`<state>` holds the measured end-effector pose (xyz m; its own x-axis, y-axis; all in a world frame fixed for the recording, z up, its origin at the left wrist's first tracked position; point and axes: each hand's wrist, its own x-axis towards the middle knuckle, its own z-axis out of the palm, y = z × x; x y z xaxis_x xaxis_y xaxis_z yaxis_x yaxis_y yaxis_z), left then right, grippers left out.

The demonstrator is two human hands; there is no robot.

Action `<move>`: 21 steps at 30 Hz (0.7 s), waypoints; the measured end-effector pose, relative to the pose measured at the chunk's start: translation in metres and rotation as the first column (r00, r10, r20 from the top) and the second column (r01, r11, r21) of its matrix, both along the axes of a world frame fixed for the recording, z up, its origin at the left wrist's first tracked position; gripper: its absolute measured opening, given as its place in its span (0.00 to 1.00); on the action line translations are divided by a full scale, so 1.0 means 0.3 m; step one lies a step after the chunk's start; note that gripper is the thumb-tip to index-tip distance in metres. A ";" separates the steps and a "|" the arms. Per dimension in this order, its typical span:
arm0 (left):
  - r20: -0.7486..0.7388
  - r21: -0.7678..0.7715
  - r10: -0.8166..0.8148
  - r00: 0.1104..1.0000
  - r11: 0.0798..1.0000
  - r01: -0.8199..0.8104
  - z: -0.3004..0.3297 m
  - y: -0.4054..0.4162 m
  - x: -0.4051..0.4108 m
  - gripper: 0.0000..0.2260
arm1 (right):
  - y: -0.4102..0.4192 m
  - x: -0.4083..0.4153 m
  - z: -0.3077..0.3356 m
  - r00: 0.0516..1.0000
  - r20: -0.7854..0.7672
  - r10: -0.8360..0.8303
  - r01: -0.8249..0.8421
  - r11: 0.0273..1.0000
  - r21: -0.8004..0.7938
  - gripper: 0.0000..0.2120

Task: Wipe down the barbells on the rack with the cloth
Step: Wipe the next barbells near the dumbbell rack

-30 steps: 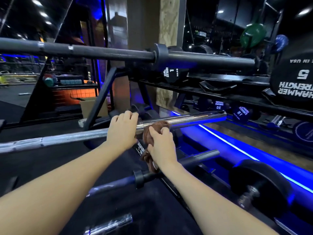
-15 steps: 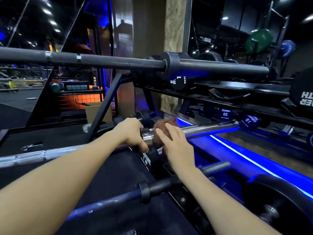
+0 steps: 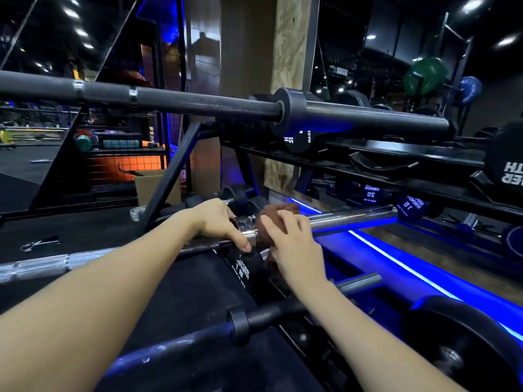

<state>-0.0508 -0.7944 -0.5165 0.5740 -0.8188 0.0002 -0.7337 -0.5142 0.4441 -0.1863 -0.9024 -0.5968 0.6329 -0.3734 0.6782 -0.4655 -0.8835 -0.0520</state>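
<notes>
- Now, far left: chrome barbell (image 3: 85, 260) runs in from the edge on the middle level of the rack (image 3: 172, 176); black barbell (image 3: 175, 101) above it, another dark bar (image 3: 169, 342) below.
- Left hand (image 3: 216, 220) has slid rightward along the chrome shaft since a second ago and sits at the collar (image 3: 246, 225), fingers curled over the bar, steadying it.
- Brown cloth (image 3: 276, 222) is wrapped on the sleeve (image 3: 353, 217) just right of the collar. Right hand (image 3: 294, 241) lies over it, fingers curved round cloth and bar. A second ago this hand was lower with the cloth hanging; it has come up onto the sleeve.
- Reading: shaft section likely done, sleeve wipe starting. Right of the cloth the sleeve is bare and shiny to its end.
- Far right: dumbbells (image 3: 411, 206) on shelves, blue floor light strip (image 3: 396, 264). Other two bars not being touched.
</notes>
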 end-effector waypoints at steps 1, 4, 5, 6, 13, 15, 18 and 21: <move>0.003 -0.005 0.001 1.000 1.000 -0.001 0.001 0.003 -0.004 0.23 | -0.034 -0.016 -0.002 0.999 -0.012 -0.031 0.031 0.999 0.029 0.29; -0.004 -0.019 0.030 1.000 0.999 -0.030 0.001 0.002 -0.011 0.37 | -0.091 -0.052 0.012 0.987 -0.027 -0.157 0.159 0.982 0.101 0.28; -0.014 -0.026 0.035 0.999 0.999 -0.036 0.004 -0.001 -0.016 0.40 | -0.082 -0.050 0.020 0.983 -0.032 -0.183 0.185 0.976 0.114 0.28; -0.016 -0.029 0.044 0.999 0.999 -0.044 0.004 -0.003 -0.020 0.40 | -0.055 -0.039 0.030 0.981 -0.026 -0.192 0.194 0.974 0.119 0.27; 0.068 0.025 0.036 0.997 0.999 -0.038 -0.002 -0.015 -0.035 0.23 | 0.064 0.046 0.003 0.998 0.064 -0.020 0.022 0.999 -0.028 0.28; 0.093 0.083 0.010 0.996 0.996 -0.018 0.005 -0.024 -0.040 0.27 | 0.016 0.016 -0.005 0.996 0.079 0.030 -0.028 0.999 -0.036 0.29; 0.137 0.097 -0.021 0.990 0.995 0.007 0.010 -0.063 -0.049 0.25 | -0.074 -0.026 -0.011 0.999 0.038 -0.023 0.020 0.998 0.059 0.30; 0.319 0.019 -0.048 0.947 0.999 0.044 0.001 -0.149 -0.079 0.21 | -0.196 -0.077 -0.015 0.995 0.003 -0.098 0.097 0.984 0.150 0.28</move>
<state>-0.0745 -0.8392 -0.5162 0.5075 -0.8452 0.1677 -0.8589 -0.4806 0.1773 -0.2093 -0.9612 -0.6012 0.5815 -0.5311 0.6163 -0.5480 -0.8156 -0.1857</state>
